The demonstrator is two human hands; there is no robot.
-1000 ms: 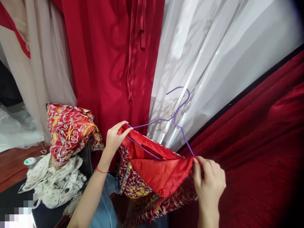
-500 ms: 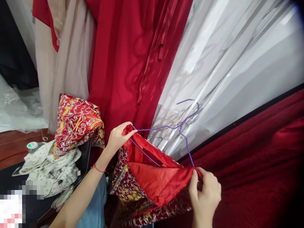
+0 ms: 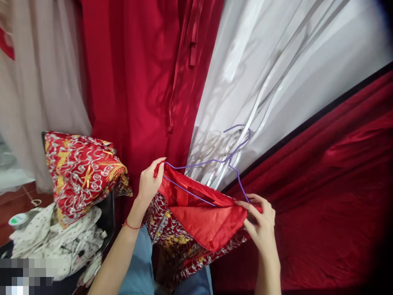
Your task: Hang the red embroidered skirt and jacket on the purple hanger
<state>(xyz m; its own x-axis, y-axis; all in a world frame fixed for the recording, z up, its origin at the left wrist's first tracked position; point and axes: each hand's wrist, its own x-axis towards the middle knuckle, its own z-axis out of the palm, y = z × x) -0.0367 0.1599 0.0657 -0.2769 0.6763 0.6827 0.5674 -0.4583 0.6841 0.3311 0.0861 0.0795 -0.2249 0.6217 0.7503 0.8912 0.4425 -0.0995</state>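
A purple wire hanger (image 3: 199, 164) lies partly inside the opening of an embroidered red garment (image 3: 172, 223) with a smooth red lining (image 3: 208, 227). Its hook points up and away from me. My left hand (image 3: 150, 180) pinches the garment's edge round the hanger's left end. At the other corner, my right hand (image 3: 260, 217) grips the edge between thumb and fingers, close to the hanger's right end. Silver and gold embroidery shows on the outside, hanging down over my legs. The lower part of the garment falls out of sight.
To the left, a second red embroidered piece (image 3: 82, 172) rests on a black chair (image 3: 109, 217), beside dotted white cloth (image 3: 61, 241) and a small round container (image 3: 18, 220). Long red cloth (image 3: 144, 82), white drapes with a white metal frame (image 3: 260, 94) and dark red fabric (image 3: 331, 213) surround me.
My right hand has shifted slightly up and left along the garment's edge, its fingers now stretched over it. The right end of the hanger sits a little higher. My view has turned right.
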